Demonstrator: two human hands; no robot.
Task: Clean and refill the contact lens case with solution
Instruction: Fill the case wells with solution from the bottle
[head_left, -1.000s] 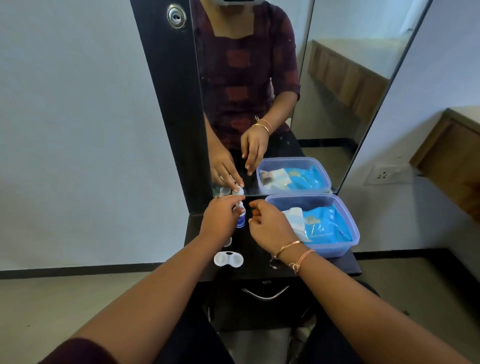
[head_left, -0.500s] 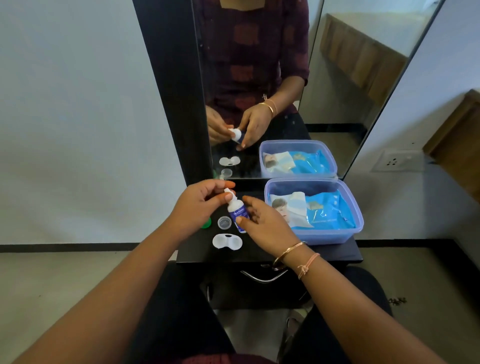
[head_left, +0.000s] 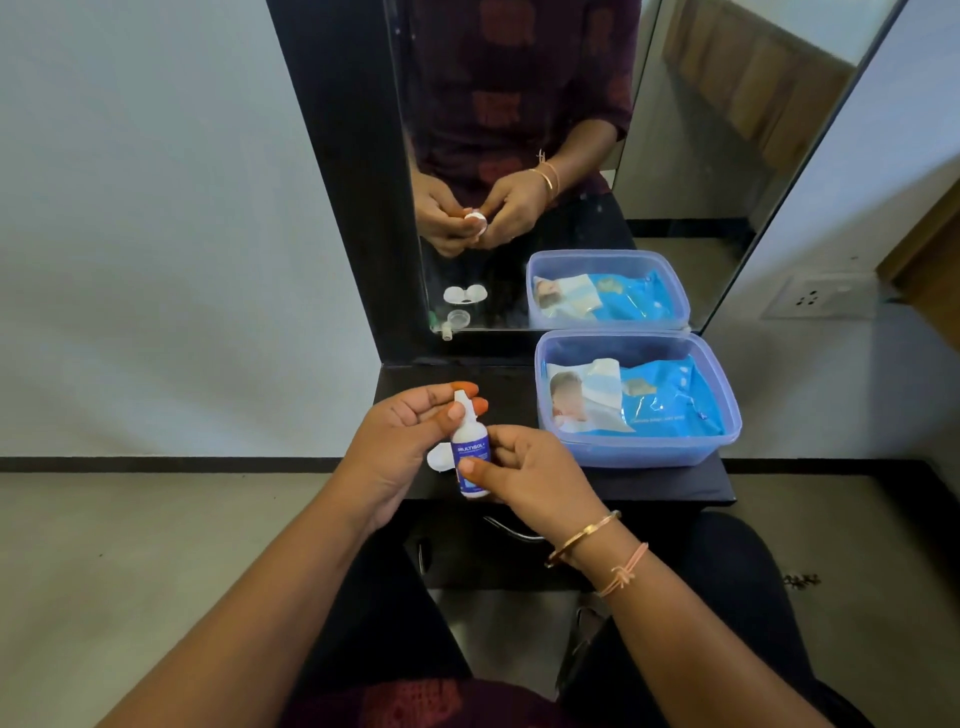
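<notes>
A small white solution bottle (head_left: 470, 457) with a blue label is held upright above the black shelf (head_left: 623, 483). My right hand (head_left: 530, 475) grips its body from the right. My left hand (head_left: 410, 441) pinches the bottle's white nozzle tip between thumb and fingers. The white contact lens case (head_left: 438, 457) lies on the shelf behind the bottle, mostly hidden by my hands; the mirror (head_left: 519, 156) shows it lying open, with a small clear cap beside it.
A translucent blue plastic box (head_left: 639, 452) holding a blue wipes packet (head_left: 654, 400) stands on the shelf's right half, close to my right hand. The mirror rises behind the shelf. A drawer handle (head_left: 511, 530) sits below the shelf edge.
Both hands lifted the bottle from the back of the shelf toward me; it now sits nearer the shelf's front edge. The view tilted down.
</notes>
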